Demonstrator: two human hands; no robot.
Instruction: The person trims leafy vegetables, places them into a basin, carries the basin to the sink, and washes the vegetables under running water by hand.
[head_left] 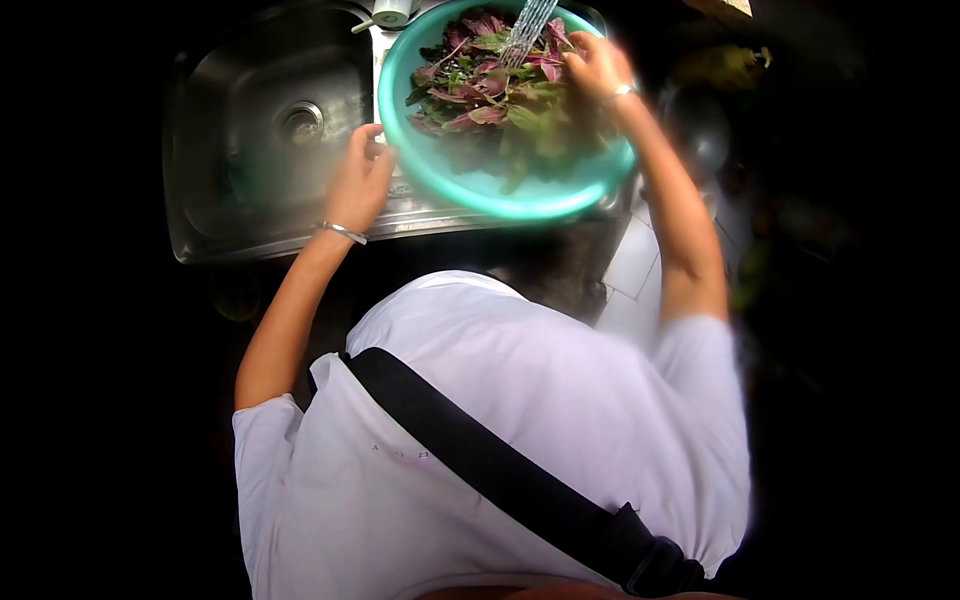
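Observation:
A turquoise plastic basin point(470, 203) stands over the right part of the sink unit. In it lie wet leafy greens point(490, 85), purple-red and green, some under water. A stream of water point(528, 32) falls onto them from above. My left hand point(362, 180) is at the basin's left rim, its fingers curled against the edge. Reaching over the right rim, my right hand point(598, 66) has its bent fingers closed among purple leaves at the top right of the pile. Its fingertips are partly hidden by the leaves.
To the left is a stainless steel sink bowl point(230, 90) with a round drain point(302, 122). A pale green-white object point(393, 12) stands at the back edge, left of the basin. White floor tiles point(630, 260) show below right. Dim, blurred items lie at the right.

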